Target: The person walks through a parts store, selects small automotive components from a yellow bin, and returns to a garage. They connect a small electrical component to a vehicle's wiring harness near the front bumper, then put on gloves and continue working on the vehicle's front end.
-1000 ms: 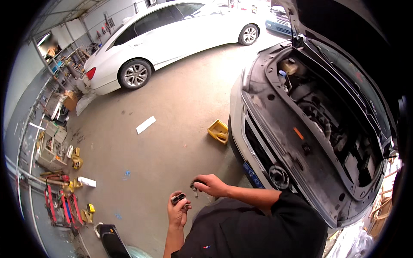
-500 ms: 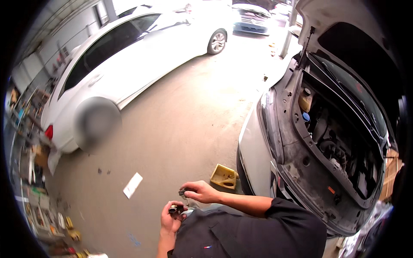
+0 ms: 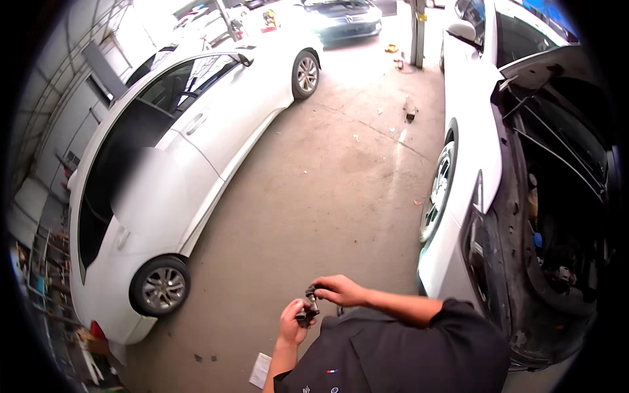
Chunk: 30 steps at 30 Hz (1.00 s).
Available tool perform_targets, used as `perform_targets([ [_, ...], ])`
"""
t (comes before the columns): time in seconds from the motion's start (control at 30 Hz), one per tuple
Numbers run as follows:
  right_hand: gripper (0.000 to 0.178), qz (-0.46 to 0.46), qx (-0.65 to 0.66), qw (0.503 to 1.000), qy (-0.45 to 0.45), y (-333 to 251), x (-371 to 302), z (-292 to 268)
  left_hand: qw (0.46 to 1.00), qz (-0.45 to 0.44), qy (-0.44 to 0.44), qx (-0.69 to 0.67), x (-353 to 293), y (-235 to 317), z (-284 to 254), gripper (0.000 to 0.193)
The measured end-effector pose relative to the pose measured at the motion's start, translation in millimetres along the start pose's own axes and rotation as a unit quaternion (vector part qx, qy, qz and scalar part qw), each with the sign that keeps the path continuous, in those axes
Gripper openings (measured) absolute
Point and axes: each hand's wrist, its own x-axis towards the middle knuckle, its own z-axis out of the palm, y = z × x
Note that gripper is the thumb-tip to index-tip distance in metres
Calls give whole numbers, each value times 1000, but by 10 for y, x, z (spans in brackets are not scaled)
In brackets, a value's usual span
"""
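In front of my dark shirt, my left hand (image 3: pixel 293 323) is closed around a small black part (image 3: pixel 303 316), its exact kind too small to make out. Just above and to the right, the fingers of my right hand (image 3: pixel 341 290) pinch a small dark piece with a shiny metal stem (image 3: pixel 312 302). That stem points down toward the black part and seems to meet it; whether the two are joined I cannot tell. My fingers cover parts of both pieces.
A white car (image 3: pixel 216 154) stands on the left. On the right is another white car (image 3: pixel 440 278) with its hood raised over the engine bay (image 3: pixel 557 242). White paper (image 3: pixel 260 370) lies on the concrete floor. Farther off are a post (image 3: pixel 417 36) and a dark car (image 3: pixel 344 23).
My view has swung up and to the right, showing more of the aisle between the cars. Both hands have drawn closer, and the two pieces, apart before, now seem to touch.
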Motion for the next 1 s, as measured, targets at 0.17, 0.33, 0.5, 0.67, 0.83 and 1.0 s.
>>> perform_targets([
  [0.17,26,-67,-68,986,-134,127,1855,-930,998,-4,-56,3,1302,1151,318,37],
  [0.33,25,-61,-62,988,-128,896,3179,-2064,987,10,-150,-49,3222,1855,508,41],
  [0.5,34,115,134,984,13,1822,4222,-3342,978,2,-183,100,5450,2699,1072,43],
  [0.67,37,182,273,926,184,2346,4937,-4647,966,-8,-232,110,7295,3696,2348,32],
  [0.83,47,149,230,931,241,2938,5971,-5772,960,83,-179,197,9180,4127,3228,29],
  [1.0,62,152,155,955,200,3816,7184,-7333,971,122,-63,197,10879,4200,3872,22],
])
